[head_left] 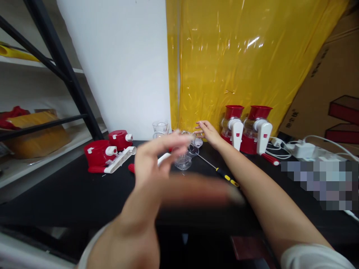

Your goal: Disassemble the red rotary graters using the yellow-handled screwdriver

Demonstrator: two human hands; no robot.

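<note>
My left hand (pixel 148 175) is raised close to the camera over the table, its fingers spread and partly blurred by motion. Nothing shows between them. Behind it stands a clear plastic part (pixel 183 160), partly covered by the fingers. Farther back, my right hand (pixel 208 133) reaches out with fingers extended beside a small white round part (pixel 198 142). Whether its fingertips touch anything is hard to make out. A screwdriver (pixel 223 173) with a black and yellow handle lies by my right forearm.
Two red and white hand-crank graters (pixel 234 127) (pixel 258 129) stand at the right. Red bases (pixel 97 155) with white levers sit at the left, and a clear hopper (pixel 160 127) at the back. A white adapter with cables (pixel 304 150) lies far right. Metal shelving (pixel 64 73) borders the left.
</note>
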